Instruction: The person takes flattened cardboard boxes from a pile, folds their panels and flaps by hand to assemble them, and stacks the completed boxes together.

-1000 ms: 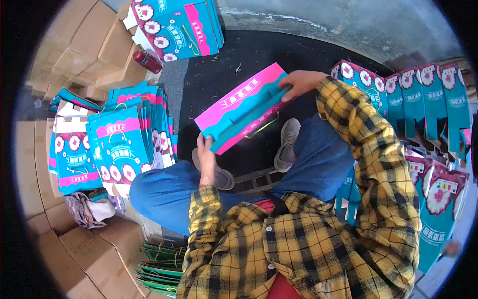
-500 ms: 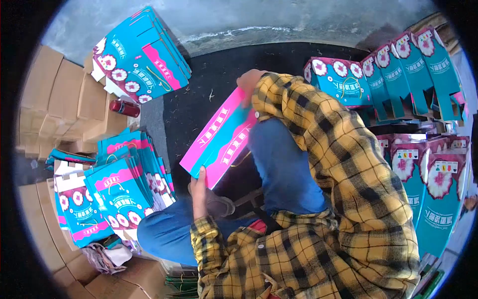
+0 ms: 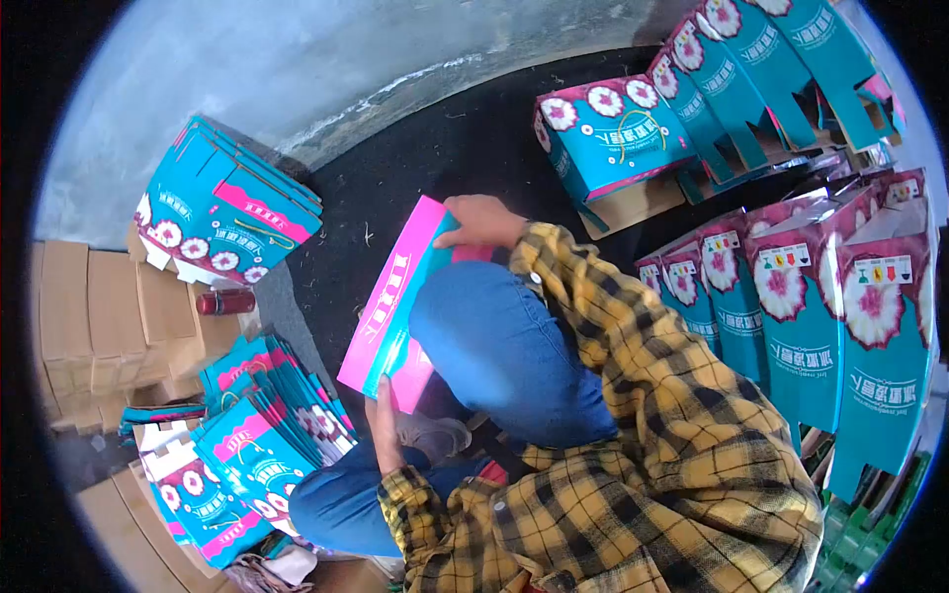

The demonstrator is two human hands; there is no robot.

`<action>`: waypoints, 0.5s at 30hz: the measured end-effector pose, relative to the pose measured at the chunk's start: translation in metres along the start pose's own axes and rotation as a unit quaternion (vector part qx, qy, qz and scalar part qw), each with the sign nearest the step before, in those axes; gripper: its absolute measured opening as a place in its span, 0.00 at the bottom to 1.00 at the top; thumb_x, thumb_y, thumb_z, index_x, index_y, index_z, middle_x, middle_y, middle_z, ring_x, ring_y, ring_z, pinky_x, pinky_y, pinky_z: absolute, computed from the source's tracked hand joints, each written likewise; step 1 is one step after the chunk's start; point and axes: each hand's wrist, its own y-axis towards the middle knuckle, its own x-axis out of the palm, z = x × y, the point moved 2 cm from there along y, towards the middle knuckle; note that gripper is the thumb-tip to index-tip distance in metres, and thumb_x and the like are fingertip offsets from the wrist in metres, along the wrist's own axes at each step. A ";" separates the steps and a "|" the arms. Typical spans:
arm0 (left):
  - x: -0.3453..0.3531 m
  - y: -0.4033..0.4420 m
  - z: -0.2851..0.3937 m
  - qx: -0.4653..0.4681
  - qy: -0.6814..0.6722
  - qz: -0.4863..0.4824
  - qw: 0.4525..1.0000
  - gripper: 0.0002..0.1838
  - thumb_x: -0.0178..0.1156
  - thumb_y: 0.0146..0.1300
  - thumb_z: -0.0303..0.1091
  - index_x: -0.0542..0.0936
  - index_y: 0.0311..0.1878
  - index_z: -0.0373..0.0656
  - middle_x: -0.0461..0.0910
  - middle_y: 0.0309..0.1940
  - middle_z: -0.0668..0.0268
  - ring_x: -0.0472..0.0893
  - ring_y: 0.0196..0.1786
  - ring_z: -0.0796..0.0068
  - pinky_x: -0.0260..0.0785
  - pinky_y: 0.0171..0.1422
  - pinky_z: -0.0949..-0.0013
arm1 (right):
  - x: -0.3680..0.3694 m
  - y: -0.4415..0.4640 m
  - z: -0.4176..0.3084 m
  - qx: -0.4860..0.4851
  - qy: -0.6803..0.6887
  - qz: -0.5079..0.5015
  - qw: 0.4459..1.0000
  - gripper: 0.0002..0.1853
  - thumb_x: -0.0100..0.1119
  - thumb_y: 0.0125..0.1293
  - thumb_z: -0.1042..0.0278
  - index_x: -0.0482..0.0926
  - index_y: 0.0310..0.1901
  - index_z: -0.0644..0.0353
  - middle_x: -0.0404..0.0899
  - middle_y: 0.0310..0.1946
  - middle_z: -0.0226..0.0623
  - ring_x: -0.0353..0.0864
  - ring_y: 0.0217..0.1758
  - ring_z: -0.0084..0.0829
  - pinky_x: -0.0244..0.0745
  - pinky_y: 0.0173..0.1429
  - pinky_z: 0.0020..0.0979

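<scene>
Near row of erected cartons (image 3: pixel 801 326), right side: teal and maroon, upright, packed side by side; contents not visible from this angle. Far row of cartons (image 3: pixel 736 94), beyond it: same print, cut-out lower edges toward the wearer. At its end, one carton with a gold cord handle (image 3: pixel 633 138); brown inner board shows along its lower edge.

Brown cardboard boxes (image 3: pixel 119 306), left: stacked against one another, contents not visible.

Flat carton stack, upper left (image 3: pixel 217 212): unfolded sheets layered on the floor, cord handle on the top one. Second flat stack (image 3: pixel 242 445), lower left, near the wearer's left knee: sheets fanned and overlapping.

Teal-and-pink carton (image 3: pixel 390 296): in front of the wearer, held slantwise between both hands, partly hidden by the raised right knee (image 3: pixel 504 341). Interior not visible.

Right hand (image 3: pixel 479 219): gripping the far end, fingers over the edge. Left hand (image 3: pixel 386 425): holding the near end, thumb on the printed face.

Red cylindrical container (image 3: pixel 225 301): just beside the brown boxes; contents cannot be told.
</scene>
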 end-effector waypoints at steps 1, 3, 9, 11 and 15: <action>0.010 0.001 0.014 0.025 0.045 0.004 0.999 0.30 0.55 0.70 0.46 0.68 0.64 0.30 0.73 0.59 0.58 0.71 0.60 0.69 0.60 0.67 0.66 | -0.009 -0.011 0.006 -0.008 0.008 0.037 0.999 0.40 0.64 0.49 0.32 0.77 0.48 0.66 0.80 0.46 0.52 0.80 0.50 0.51 0.74 0.53 0.47; 0.031 0.005 0.039 0.061 0.061 0.001 0.996 0.29 0.57 0.69 0.43 0.67 0.65 0.30 0.74 0.58 0.57 0.72 0.60 0.68 0.60 0.67 0.66 | -0.027 -0.033 0.020 -0.015 0.016 0.077 0.997 0.37 0.64 0.52 0.37 0.75 0.51 0.66 0.79 0.48 0.51 0.78 0.52 0.51 0.73 0.54 0.47; 0.122 0.045 0.107 0.275 0.125 -0.070 0.951 0.26 0.64 0.63 0.33 0.68 0.61 0.32 0.76 0.53 0.55 0.76 0.55 0.67 0.66 0.61 0.64 | -0.092 -0.117 0.053 -0.010 0.191 0.446 0.874 0.27 0.61 0.63 0.58 0.71 0.59 0.66 0.74 0.54 0.49 0.73 0.58 0.44 0.65 0.64 0.39; 0.163 0.068 0.123 0.324 0.241 -0.073 0.912 0.27 0.66 0.60 0.33 0.68 0.60 0.34 0.77 0.52 0.51 0.78 0.54 0.60 0.68 0.58 0.62 | -0.085 -0.141 0.078 0.069 0.200 0.585 0.783 0.23 0.56 0.67 0.61 0.70 0.58 0.67 0.75 0.52 0.46 0.74 0.56 0.41 0.65 0.63 0.37; 0.263 0.102 0.150 0.341 0.294 -0.167 0.877 0.34 0.67 0.59 0.39 0.65 0.64 0.36 0.75 0.53 0.44 0.76 0.55 0.44 0.69 0.57 0.56 | -0.081 -0.168 0.168 0.176 0.193 0.707 0.657 0.21 0.49 0.71 0.60 0.71 0.56 0.71 0.75 0.50 0.48 0.73 0.56 0.41 0.65 0.61 0.39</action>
